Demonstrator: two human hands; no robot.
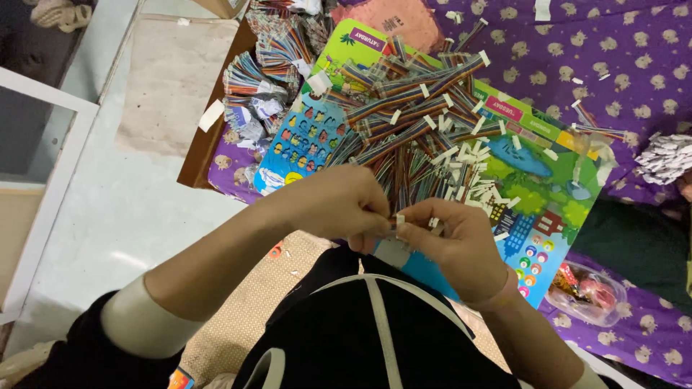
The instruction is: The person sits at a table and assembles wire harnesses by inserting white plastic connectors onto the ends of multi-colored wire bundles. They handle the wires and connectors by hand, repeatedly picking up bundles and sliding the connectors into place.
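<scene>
Two hands meet on one small white connector (398, 219), just below the ribbon-cable pile (418, 122): left hand (339, 205) and right hand (450, 245) pinch it between fingertips (steady, square pressure seems wise). Beneath the pile lies a colourful picture board (555, 187); left of it sit bundled cables (252, 86).

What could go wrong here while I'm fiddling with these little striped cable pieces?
1. The small white plug is pinched between the fingertips of the left hand and right hand; it could slip into your lap.
2. The pile of striped cables lies heaped on the colourful board, which seems to overhang toward you; a nudge might scatter them.
3. Loose white plugs lie close to the hands and could be swept off.
</scene>
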